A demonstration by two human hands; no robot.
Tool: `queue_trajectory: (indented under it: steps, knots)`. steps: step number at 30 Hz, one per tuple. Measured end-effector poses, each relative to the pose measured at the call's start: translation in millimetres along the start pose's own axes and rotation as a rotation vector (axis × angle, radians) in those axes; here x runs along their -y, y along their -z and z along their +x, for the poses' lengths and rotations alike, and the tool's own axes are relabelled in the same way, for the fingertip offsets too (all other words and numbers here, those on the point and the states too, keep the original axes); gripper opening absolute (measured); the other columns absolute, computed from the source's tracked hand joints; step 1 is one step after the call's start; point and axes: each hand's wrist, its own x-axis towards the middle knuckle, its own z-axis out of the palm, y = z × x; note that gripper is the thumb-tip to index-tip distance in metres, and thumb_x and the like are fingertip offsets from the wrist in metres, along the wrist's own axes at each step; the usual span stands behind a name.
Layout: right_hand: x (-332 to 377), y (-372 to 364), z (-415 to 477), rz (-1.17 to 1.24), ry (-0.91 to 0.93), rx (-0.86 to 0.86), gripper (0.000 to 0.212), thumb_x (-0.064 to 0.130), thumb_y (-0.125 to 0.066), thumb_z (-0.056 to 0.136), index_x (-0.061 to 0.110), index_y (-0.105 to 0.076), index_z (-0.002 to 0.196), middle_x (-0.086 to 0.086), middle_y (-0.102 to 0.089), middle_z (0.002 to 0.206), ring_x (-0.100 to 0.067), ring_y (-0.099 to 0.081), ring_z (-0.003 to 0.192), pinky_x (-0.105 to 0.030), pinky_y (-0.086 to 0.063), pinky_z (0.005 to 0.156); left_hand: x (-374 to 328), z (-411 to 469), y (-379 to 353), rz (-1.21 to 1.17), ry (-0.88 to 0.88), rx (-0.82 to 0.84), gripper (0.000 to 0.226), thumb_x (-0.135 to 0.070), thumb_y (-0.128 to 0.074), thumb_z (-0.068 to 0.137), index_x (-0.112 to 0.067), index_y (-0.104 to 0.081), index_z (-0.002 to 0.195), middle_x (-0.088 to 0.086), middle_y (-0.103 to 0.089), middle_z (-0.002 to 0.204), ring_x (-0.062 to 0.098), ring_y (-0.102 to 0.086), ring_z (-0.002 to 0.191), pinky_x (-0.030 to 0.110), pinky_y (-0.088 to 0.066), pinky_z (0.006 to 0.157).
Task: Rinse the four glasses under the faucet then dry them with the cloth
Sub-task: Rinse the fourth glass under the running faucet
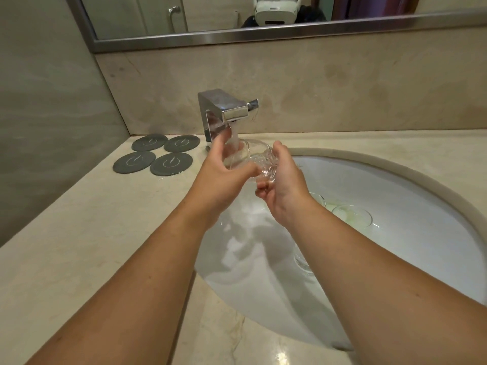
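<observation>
Far left: we are noting four grey coasters point(157, 157) lying in a square on the stone counter point(92, 246), well apart from the work. No cloth is showing anywhere in this view.

Centre: the faucet point(224, 111) is running, and its stream point(234, 138) is falling into the mouth end of one glass point(253, 160). The glass is lying tilted on its side above the sink point(395, 192), mouth toward the left, cut-pattern base toward the right.

The left hand point(224, 171) is grasping the glass at the mouth end, fingers curled over the top and thumb underneath. The right hand point(283, 187) is grasping the base, fingers wrapped round it from below.

Right: we are counting what look like three more glasses lying in the basin: one partly hidden behind the right wrist point(318, 199), one just beside it point(351, 216), one by the right forearm point(303, 262). We cannot tell whether those are rinsed.

Judgement: we are reading this as an early rinse, with drying not yet begun.

Method for this step: we are advising a slow turn of the glass between both hands so the stream is reaching the whole inner wall and rim, then the outside cuts. Wet glass is likely slippery, so the base hand should be bearing the weight while the other is only guiding. Holding low over the basin is limiting any fall onto the glasses below.
</observation>
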Motion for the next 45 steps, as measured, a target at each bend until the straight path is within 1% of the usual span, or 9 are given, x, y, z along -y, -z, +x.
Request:
queue_trajectory:
  steps: [3, 7, 13, 21, 27, 30, 33, 38, 45]
  knots:
    - [0.7, 0.0, 0.9, -0.019, 0.048, -0.033, 0.03, 0.046, -0.065, 0.098, 0.016, -0.066, 0.098, -0.004, -0.063, 0.08, -0.014, -0.044, 0.045, -0.026, -0.035, 0.047, 0.3, 0.8, -0.8, -0.01, 0.078, 0.022, 0.1, -0.038, -0.086, 0.075, -0.038, -0.035, 0.161, -0.011, -0.063, 0.144, 0.006, -0.064, 0.129, 0.039, -0.055, 0.107]
    - [-1.2, 1.0, 3.8, -0.077, 0.092, -0.055, 0.039, 0.051, -0.066, 0.095, 0.015, -0.07, 0.111, -0.003, -0.067, 0.094, -0.016, -0.047, 0.053, -0.028, -0.039, 0.05, 1.0, 0.2, 1.5, -0.011, 0.145, -0.031, 0.091, -0.05, -0.082, 0.091, -0.028, -0.032, 0.164, -0.008, -0.058, 0.146, 0.007, -0.066, 0.125, 0.033, -0.062, 0.091]
    - [1.8, 1.2, 1.1, -0.104, 0.079, -0.019, 0.048, 0.061, -0.057, 0.098, 0.016, -0.071, 0.11, -0.002, -0.074, 0.096, -0.015, -0.051, 0.052, -0.028, -0.036, 0.05, -3.4, 0.1, 3.5, -0.028, 0.067, -0.067, 0.076, -0.028, -0.086, 0.09, -0.034, -0.045, 0.154, -0.01, -0.067, 0.126, 0.004, -0.072, 0.112, 0.034, -0.063, 0.091]
    - [1.8, 0.6, -1.2, -0.005, 0.018, -0.034, 0.028, 0.042, -0.063, 0.097, 0.014, -0.066, 0.096, -0.008, -0.065, 0.083, -0.016, -0.043, 0.049, -0.028, -0.035, 0.049, -1.7, -2.4, 1.2, 0.034, -0.005, 0.033, 0.088, -0.016, -0.08, 0.08, -0.037, -0.043, 0.157, -0.015, -0.063, 0.143, 0.009, -0.071, 0.122, 0.04, -0.054, 0.111]
    - [0.7, 0.4, 1.7, -0.061, 0.104, -0.034, 0.028, 0.038, -0.062, 0.095, 0.015, -0.069, 0.11, -0.006, -0.068, 0.091, -0.018, -0.049, 0.052, -0.03, -0.042, 0.051, -1.8, -2.9, 0.3, 0.076, 0.111, 0.013, 0.125, -0.077, -0.086, 0.068, -0.031, -0.025, 0.167, -0.006, -0.061, 0.147, 0.014, -0.069, 0.123, 0.035, -0.06, 0.098]
    - [0.2, 0.2, 2.4, -0.079, 0.13, -0.014, 0.029, 0.036, -0.061, 0.095, 0.014, -0.069, 0.113, -0.006, -0.07, 0.095, -0.019, -0.05, 0.056, -0.03, -0.043, 0.052, -1.4, -2.9, 0.2, 0.034, 0.136, -0.019, 0.11, -0.064, -0.081, 0.075, -0.026, -0.029, 0.164, -0.009, -0.068, 0.127, 0.015, -0.075, 0.105, 0.029, -0.061, 0.085]
    - [0.5, -1.5, 3.0, -0.075, 0.127, 0.018, 0.034, 0.037, -0.059, 0.094, 0.01, -0.07, 0.113, -0.008, -0.068, 0.095, -0.021, -0.053, 0.06, -0.028, -0.04, 0.049, -0.2, 0.3, 1.2, -0.002, 0.131, -0.057, 0.097, -0.048, -0.088, 0.085, -0.027, -0.035, 0.162, -0.004, -0.066, 0.137, 0.013, -0.072, 0.113, 0.024, -0.058, 0.079]
    - [-2.8, -0.4, 4.3, -0.089, -0.032, 0.029, 0.058, 0.068, -0.055, 0.094, 0.02, -0.071, 0.122, -0.004, -0.071, 0.104, -0.019, -0.057, 0.061, -0.028, -0.042, 0.05, 3.0, 2.6, 2.9, 0.027, 0.044, -0.088, 0.11, -0.058, -0.088, 0.056, -0.039, -0.042, 0.155, -0.008, -0.057, 0.15, 0.015, -0.061, 0.136, 0.046, -0.054, 0.111]
    - [0.2, -0.3, 0.7, 0.013, -0.033, -0.003, 0.023, 0.038, -0.06, 0.099, 0.016, -0.068, 0.098, -0.004, -0.062, 0.075, -0.014, -0.044, 0.046, -0.024, -0.035, 0.044, 8.8, 5.5, 2.1, 0.028, 0.072, 0.0, 0.108, -0.038, -0.084, 0.067, -0.037, -0.032, 0.162, -0.016, -0.06, 0.138, 0.011, -0.06, 0.135, 0.047, -0.046, 0.119]
